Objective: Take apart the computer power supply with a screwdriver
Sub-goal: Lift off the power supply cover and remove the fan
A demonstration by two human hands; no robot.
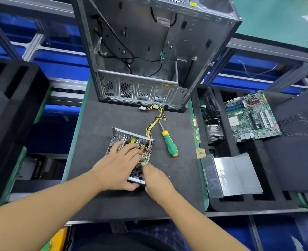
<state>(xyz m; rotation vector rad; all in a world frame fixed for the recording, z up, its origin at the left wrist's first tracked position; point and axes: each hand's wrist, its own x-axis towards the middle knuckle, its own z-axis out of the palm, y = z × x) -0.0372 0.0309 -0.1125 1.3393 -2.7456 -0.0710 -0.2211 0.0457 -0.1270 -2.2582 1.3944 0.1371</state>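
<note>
Gripping the open power supply (pixel 131 137), left hand (pixel 118 165) fingers spread over its board, I pinch its near edge with my right hand (pixel 156 180).

Left forearm (pixel 40 211) & right forearm (pixel 194 214) bare all the way up to frame edge; left hand (pixel 117 167) & right hand (pixel 156 180) bare too. Clothing at btm centre: dark plaid garment (pixel 160 234), navy w/ purplish checks.

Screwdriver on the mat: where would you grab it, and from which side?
Take the screwdriver by its thick green handle, from above on the near side: it lies flat on the mat, handle end toward the person, thin shaft pointing away toward the yellow cables.
</note>
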